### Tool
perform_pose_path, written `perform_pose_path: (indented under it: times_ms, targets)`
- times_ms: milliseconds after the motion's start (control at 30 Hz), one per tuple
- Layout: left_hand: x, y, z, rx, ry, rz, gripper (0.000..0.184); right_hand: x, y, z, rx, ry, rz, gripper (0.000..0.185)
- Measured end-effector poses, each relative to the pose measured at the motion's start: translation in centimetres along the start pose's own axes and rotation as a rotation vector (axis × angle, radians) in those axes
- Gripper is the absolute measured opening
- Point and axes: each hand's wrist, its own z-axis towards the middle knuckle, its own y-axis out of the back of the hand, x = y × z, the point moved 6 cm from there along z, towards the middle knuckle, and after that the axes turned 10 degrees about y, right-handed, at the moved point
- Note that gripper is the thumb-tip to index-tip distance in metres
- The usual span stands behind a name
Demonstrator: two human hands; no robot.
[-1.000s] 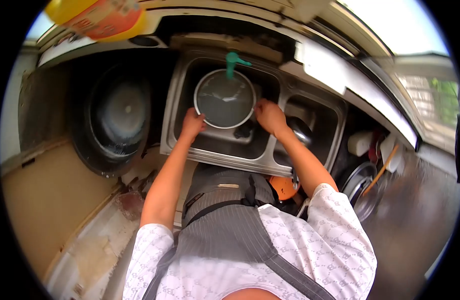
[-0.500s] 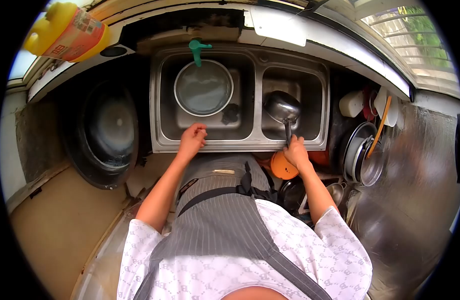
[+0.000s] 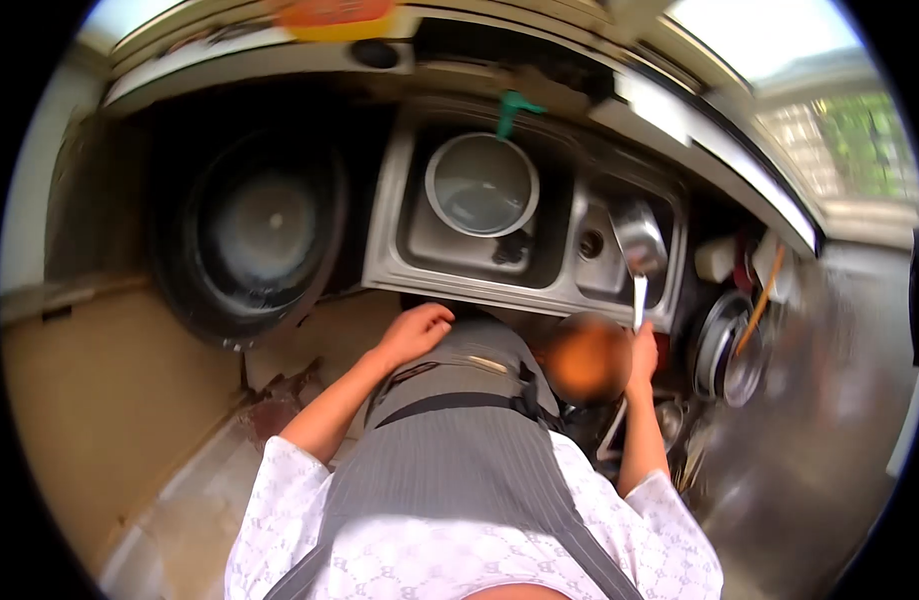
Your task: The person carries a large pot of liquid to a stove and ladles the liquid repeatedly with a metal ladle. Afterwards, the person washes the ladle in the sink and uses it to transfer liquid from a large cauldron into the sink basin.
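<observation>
Right hand (image 3: 644, 355) on bodyward pan handle (image 3: 640, 300)

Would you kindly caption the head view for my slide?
Right hand grips a metal dipper at the double sink; left hand near apron.

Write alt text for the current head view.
The right hand grips a long-handled metal pan at the right sink basin; the left hand, apparently empty, is near the apron. In the left basin, a round container of liquid sits under a green tap.
</observation>
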Motion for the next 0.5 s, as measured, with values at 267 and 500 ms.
perform_pose_path:
  times_ms: [267,500]
  targets:
    - [11.5,-0.8,-7.7,-0.075,0.332,-0.005,0.040,6.3,-1.0,-4.7,0.072,0.380,0.830,0.016]
    - [20.7,-9.6,-14.6,-0.167,0.480,-0.196,0.057,18.7,-5.2,-4.9,0.586,0.817,0.575,0.014]
